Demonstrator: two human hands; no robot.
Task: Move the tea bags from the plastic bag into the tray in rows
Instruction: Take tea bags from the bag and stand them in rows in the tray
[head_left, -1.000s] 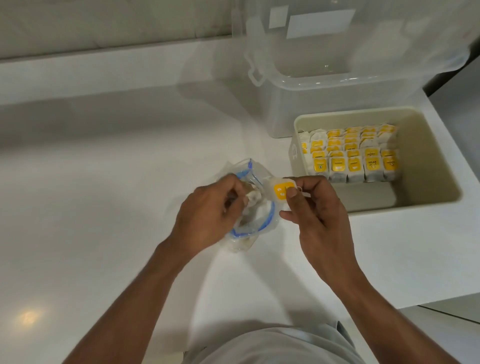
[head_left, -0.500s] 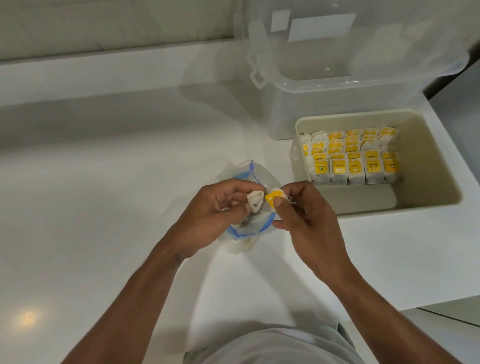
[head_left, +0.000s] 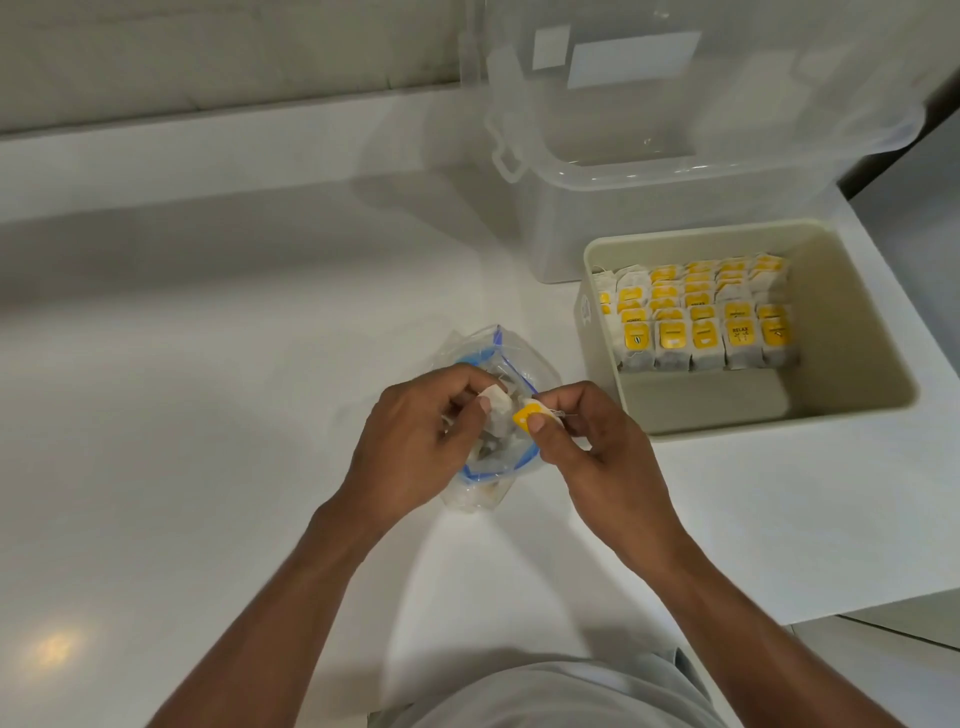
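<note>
Head view: on the white counter (head_left: 208, 364) lies the plastic bag (head_left: 480, 493), mouth open, beneath both hands. The left hand (head_left: 415, 441) pinches a white tea bag (head_left: 496, 402) between thumb and curled fingers, just above the bag's mouth. Close on its right, the right hand (head_left: 597, 452) pinches the yellow tag (head_left: 525, 417) between thumb and forefinger, its other fingers curled. Farther right sits the beige tray (head_left: 852, 332), with rows of tea bags (head_left: 701, 322) standing in its far part. A clear storage box (head_left: 649, 208) stands just behind the tray
</note>
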